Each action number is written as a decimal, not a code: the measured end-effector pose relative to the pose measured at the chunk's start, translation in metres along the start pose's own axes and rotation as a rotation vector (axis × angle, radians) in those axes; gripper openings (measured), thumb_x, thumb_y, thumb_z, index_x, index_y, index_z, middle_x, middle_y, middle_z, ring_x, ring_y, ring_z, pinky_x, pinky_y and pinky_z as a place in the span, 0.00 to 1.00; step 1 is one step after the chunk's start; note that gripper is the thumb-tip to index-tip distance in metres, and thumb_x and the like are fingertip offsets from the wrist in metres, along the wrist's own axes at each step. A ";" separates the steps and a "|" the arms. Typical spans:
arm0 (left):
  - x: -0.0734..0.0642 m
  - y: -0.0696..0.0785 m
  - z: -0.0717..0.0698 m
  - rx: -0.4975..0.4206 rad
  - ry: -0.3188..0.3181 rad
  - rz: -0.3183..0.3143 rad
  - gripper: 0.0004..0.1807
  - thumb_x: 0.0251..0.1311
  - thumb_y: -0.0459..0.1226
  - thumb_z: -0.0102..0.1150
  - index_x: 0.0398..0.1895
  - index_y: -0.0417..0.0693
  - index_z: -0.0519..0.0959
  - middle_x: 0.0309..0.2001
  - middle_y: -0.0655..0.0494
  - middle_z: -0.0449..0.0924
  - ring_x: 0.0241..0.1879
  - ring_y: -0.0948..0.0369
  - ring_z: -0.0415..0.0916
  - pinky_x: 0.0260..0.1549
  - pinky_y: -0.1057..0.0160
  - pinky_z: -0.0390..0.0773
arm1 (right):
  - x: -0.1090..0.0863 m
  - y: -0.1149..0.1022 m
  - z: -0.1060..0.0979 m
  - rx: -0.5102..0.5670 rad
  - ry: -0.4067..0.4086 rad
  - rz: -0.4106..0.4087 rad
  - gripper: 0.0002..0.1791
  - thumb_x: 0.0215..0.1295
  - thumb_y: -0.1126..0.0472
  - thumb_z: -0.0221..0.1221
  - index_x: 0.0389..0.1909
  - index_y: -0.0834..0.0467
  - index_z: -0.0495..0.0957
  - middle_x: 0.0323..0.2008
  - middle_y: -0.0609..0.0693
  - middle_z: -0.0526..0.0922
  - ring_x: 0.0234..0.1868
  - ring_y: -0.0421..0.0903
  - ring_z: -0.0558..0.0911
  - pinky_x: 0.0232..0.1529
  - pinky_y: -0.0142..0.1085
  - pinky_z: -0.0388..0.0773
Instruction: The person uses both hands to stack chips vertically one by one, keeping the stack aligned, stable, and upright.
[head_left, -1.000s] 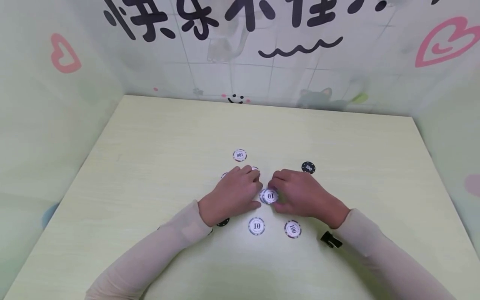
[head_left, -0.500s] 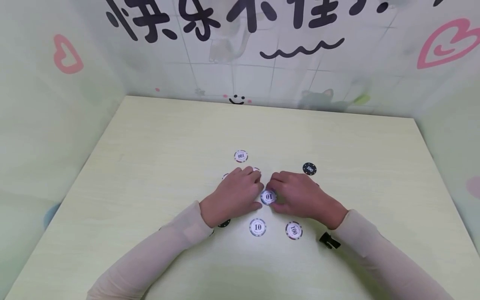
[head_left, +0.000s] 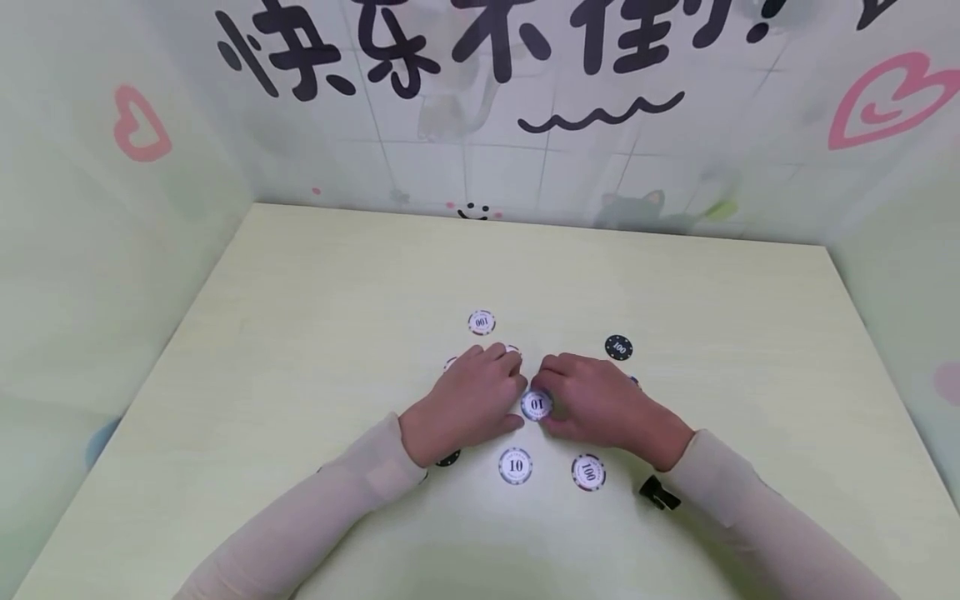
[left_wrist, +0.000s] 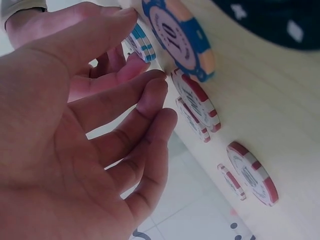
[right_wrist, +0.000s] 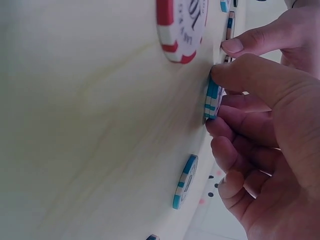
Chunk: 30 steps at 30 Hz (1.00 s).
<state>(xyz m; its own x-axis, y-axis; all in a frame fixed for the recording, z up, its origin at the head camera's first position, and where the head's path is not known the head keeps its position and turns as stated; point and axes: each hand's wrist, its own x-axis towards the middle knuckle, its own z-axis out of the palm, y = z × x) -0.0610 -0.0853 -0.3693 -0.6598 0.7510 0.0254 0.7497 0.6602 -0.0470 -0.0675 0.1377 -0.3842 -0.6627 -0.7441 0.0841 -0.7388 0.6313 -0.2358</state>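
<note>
Between the two hands lies a small stack of blue-and-white poker chips [head_left: 537, 406] marked 10. My right hand [head_left: 596, 402] pinches it at its right side with thumb and fingers. Two layers show at the stack's edge [right_wrist: 213, 97] in the right wrist view. My left hand [head_left: 467, 400] is just left of the stack, fingers loosely bent and holding nothing; whether its fingertips touch the stack, I cannot tell. Red-and-white chips [left_wrist: 196, 102] lie past the left fingers in the left wrist view. Nearer me is a flat chip [head_left: 515, 466] marked 10.
A chip marked 100 [head_left: 588, 472] lies at front right, beside a black clip [head_left: 660, 493]. Farther back are a white 100 chip [head_left: 482, 322] and a black 100 chip [head_left: 618, 347]. Both forearms partly cover other chips. Walls enclose the table [head_left: 337, 275].
The upper chip of the stack stood off to the right of the lower one; now they line up. My right hand has shifted slightly left. The head view has tilted up a little.
</note>
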 end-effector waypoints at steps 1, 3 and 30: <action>0.000 0.000 0.000 0.001 0.002 0.001 0.21 0.62 0.54 0.80 0.44 0.46 0.91 0.43 0.55 0.81 0.41 0.56 0.73 0.38 0.60 0.74 | 0.000 0.000 0.000 0.004 -0.006 0.003 0.16 0.60 0.57 0.77 0.46 0.59 0.89 0.42 0.48 0.85 0.39 0.43 0.82 0.41 0.36 0.84; 0.001 0.000 0.000 0.006 0.005 0.003 0.21 0.62 0.54 0.80 0.43 0.46 0.91 0.42 0.55 0.81 0.41 0.55 0.73 0.38 0.60 0.74 | 0.000 0.000 0.000 0.008 -0.015 0.006 0.17 0.59 0.57 0.77 0.47 0.59 0.88 0.43 0.48 0.85 0.40 0.43 0.81 0.41 0.36 0.83; 0.010 -0.001 -0.001 0.004 -0.060 -0.027 0.21 0.66 0.54 0.78 0.48 0.48 0.92 0.47 0.54 0.83 0.44 0.54 0.75 0.41 0.58 0.76 | -0.032 0.042 -0.032 -0.008 0.060 0.097 0.25 0.58 0.56 0.82 0.55 0.60 0.90 0.48 0.50 0.86 0.40 0.46 0.81 0.33 0.40 0.82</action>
<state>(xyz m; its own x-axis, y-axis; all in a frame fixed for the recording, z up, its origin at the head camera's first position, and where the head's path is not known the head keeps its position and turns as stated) -0.0685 -0.0780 -0.3682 -0.6815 0.7311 -0.0331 0.7317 0.6797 -0.0510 -0.0812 0.1954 -0.3660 -0.7375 -0.6647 0.1194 -0.6713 0.7020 -0.2379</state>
